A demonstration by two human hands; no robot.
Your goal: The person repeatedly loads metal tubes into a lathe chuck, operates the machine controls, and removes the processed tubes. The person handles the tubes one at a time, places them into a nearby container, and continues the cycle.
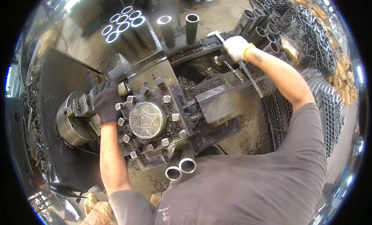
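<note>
My left hand (105, 100), in a dark glove with an orange cuff, is at the jaws of a round lathe chuck (69, 126). Its fingers bend down over something hidden beneath them. Just right of the fingertips is a short shiny metal cylinder (124, 88). Beside my left wrist sits the square tool post (147, 120), with bolts around a round cap. My right hand (237, 49), in a white glove with a yellow cuff, is closed over a dark part near a coil spring (233, 72). A long silver caliper (252, 79) passes under this hand; what the fingers grip is hidden.
Several upright steel tubes (131, 39) stand grouped at the far left, with two more tubes (192, 29) farther right. Two tubes (187, 165) lie close to my torso. More tubes (267, 31) and a metal heap (310, 43) are at far right, above stacked tubes (331, 116).
</note>
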